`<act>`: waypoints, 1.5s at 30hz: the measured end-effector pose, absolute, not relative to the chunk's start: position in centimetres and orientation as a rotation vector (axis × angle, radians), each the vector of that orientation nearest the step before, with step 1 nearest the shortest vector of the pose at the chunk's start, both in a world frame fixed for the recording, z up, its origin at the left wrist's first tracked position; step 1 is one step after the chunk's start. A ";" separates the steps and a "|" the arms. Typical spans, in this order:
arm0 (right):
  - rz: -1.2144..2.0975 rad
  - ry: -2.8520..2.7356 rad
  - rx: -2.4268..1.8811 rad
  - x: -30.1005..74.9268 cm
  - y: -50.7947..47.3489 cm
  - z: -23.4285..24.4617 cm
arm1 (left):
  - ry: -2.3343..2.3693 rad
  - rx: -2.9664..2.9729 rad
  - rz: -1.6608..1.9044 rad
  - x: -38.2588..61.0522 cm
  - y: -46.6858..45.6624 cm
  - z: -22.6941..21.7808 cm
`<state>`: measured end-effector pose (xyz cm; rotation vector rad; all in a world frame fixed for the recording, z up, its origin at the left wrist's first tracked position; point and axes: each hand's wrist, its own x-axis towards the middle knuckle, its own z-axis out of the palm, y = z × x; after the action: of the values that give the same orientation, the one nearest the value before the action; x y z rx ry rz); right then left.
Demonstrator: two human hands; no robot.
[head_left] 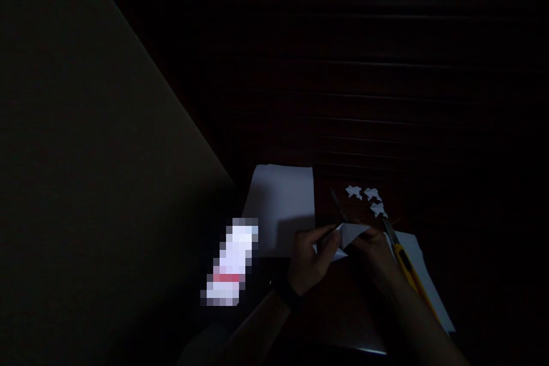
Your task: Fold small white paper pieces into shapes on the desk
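- Currently pinching a small folded piece of white paper with sharp pointed flaps (pixel 354 233) in the left hand (pixel 314 256), thumb laid over the front, forefinger curled along the far edge.
- Also touching the same folded paper at 3 o'clock with the right hand (pixel 377 254), fingers bent and partly hidden behind a flap; cannot tell whether pinching or only steadying.
- Holding the folded paper between both hands, above a dark reddish-brown, glossy tabletop (pixel 364 323); taking the paper as the clock's centre for every direction given.
- Wearing a dark band (pixel 287 294) around the left wrist, at 8 o'clock.
- Toward 10 o'clock, beyond the left hand: a flat stack of plain white rectangular sheets (pixel 281 194), partly in shadow.
- Farther out, at 8 to 9 o'clock: a bright slanted rectangle (pixel 231 257), blurred into whitish blocks with one reddish stripe.
- Just past the folded paper, near 12 o'clock: a thin dark stick-like tool (pixel 337 204), too dim to identify.
- Around 1 o'clock, grouped close: three small pointed folded white paper shapes (pixel 372 194).
- Around 4 o'clock, just beside the right forearm: a yellow-handled cutter with a metal blade (pixel 405 265), lying slantwise over more white sheets (pixel 429 283), blade tip toward the paper shapes.
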<state>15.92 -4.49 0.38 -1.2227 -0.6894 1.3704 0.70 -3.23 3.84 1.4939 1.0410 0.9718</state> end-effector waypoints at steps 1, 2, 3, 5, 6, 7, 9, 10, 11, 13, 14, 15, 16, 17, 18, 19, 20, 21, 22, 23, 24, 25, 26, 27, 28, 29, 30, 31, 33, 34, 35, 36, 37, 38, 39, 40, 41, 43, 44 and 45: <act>1.372 -0.687 -1.234 16.0 -4.5 0.3 | 1.064 1.520 0.971 0.7 -3.2 3.8; 1.366 -0.686 -1.247 16.0 -4.4 0.3 | 1.095 1.543 0.973 0.8 -3.1 3.7; 1.344 -0.682 -1.260 16.1 -4.4 0.3 | 1.135 1.564 0.980 0.9 -3.0 3.5; 1.281 -0.652 -1.266 16.0 -4.2 0.5 | 1.227 1.606 0.994 0.9 -2.8 3.0; 1.247 -0.622 -1.250 15.9 -4.2 0.7 | 1.272 1.636 1.000 0.9 -2.7 2.8; 1.222 -0.592 -1.223 15.8 -4.2 1.0 | 1.311 1.675 1.002 0.9 -2.7 2.6; 1.209 -0.548 -1.163 15.4 -4.3 1.6 | 1.354 1.766 1.003 0.8 -2.6 2.4; 1.221 -0.540 -1.146 15.2 -4.4 1.8 | 1.351 1.807 1.007 0.8 -2.6 2.4; 1.238 -0.532 -1.137 15.0 -4.5 2.0 | 1.332 1.838 1.015 0.8 -2.7 2.4; 1.298 -0.503 -1.122 14.7 -4.6 2.0 | 1.263 1.866 1.038 0.9 -2.8 2.7; 1.330 -0.481 -1.111 14.7 -4.7 1.9 | 1.228 1.864 1.048 1.0 -2.9 2.8; 1.360 -0.460 -1.097 14.7 -4.7 1.6 | 1.202 1.855 1.054 1.1 -3.0 2.9; 1.382 -0.440 -1.082 14.8 -4.7 1.4 | 1.182 1.840 1.054 1.2 -3.0 3.0; 1.394 -0.423 -1.070 15.0 -4.7 1.1 | 1.167 1.819 1.047 1.3 -3.1 3.1; 1.406 -0.413 -1.060 15.1 -4.6 0.8 | 1.156 1.790 1.032 1.4 -3.1 3.2; 1.419 -0.405 -1.051 15.3 -4.5 0.6 | 1.148 1.754 1.015 1.4 -3.1 3.2; 1.434 -0.402 -1.043 15.5 -4.5 0.5 | 1.144 1.712 1.001 1.4 -3.1 3.1; 1.453 -0.404 -1.039 15.6 -4.4 0.4 | 1.141 1.666 0.992 1.3 -3.0 3.1; 1.470 -0.407 -1.038 15.7 -4.4 0.4 | 1.141 1.622 0.987 1.3 -2.9 3.0; 1.483 -0.411 -1.041 15.8 -4.4 0.4 | 1.139 1.585 0.989 1.2 -2.8 2.8; 1.492 -0.413 -1.044 15.9 -4.3 0.4 | 1.130 1.555 0.991 1.1 -2.7 2.7; 1.498 -0.412 -1.048 15.9 -4.3 0.4 | 1.114 1.534 0.987 1.0 -2.6 2.5; 1.505 -0.409 -1.051 16.0 -4.3 0.4 | 1.095 1.519 0.977 1.0 -2.5 2.4; 1.512 -0.406 -1.056 16.0 -4.4 0.4 | 1.077 1.509 0.965 0.9 -2.5 2.2; 1.519 -0.406 -1.061 16.0 -4.4 0.5 | 1.064 1.504 0.952 0.9 -2.4 2.1; 1.526 -0.410 -1.066 16.1 -4.4 0.5 | 1.057 1.504 0.941 0.9 -2.4 2.0; 1.528 -0.414 -1.072 16.1 -4.4 0.5 | 1.058 1.510 0.932 0.8 -2.4 1.9; 1.524 -0.420 -1.078 16.1 -4.4 0.5 | 1.067 1.522 0.929 0.8 -2.4 1.8; 1.499 -0.436 -1.098 16.1 -4.4 0.6 | 1.090 1.563 0.919 0.8 -2.4 1.8; 1.477 -0.444 -1.109 16.0 -4.4 0.7 | 1.103 1.588 0.911 0.8 -2.4 1.8; 1.449 -0.449 -1.123 15.9 -4.4 0.8 | 1.118 1.613 0.905 0.8 -2.4 1.8; 1.415 -0.452 -1.134 15.7 -4.4 0.9 | 1.133 1.635 0.898 0.8 -2.5 1.8; 1.379 -0.452 -1.141 15.6 -4.5 1.0 | 1.148 1.653 0.890 0.7 -2.5 1.8; 1.342 -0.450 -1.148 15.5 -4.5 1.0 | 1.163 1.668 0.882 0.7 -2.5 1.8; 1.313 -0.454 -1.154 15.4 -4.5 1.1 | 1.175 1.680 0.875 0.7 -2.6 1.8; 1.290 -0.463 -1.164 15.3 -4.5 1.1 | 1.184 1.694 0.868 0.7 -2.6 1.8; 1.274 -0.480 -1.175 15.3 -4.5 1.1 | 1.185 1.711 0.858 0.7 -2.6 1.8; 1.271 -0.533 -1.198 15.3 -4.6 0.9 | 1.180 1.745 0.839 0.7 -2.6 1.8; 1.273 -0.566 -1.205 15.4 -4.6 0.8 | 1.180 1.756 0.834 0.7 -2.6 1.9; 1.272 -0.602 -1.213 15.5 -4.6 0.7 | 1.181 1.764 0.830 0.7 -2.6 2.0</act>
<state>15.50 -4.59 0.70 -1.2126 -0.6024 1.2717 0.73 -2.56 1.97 1.7639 1.1808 0.8296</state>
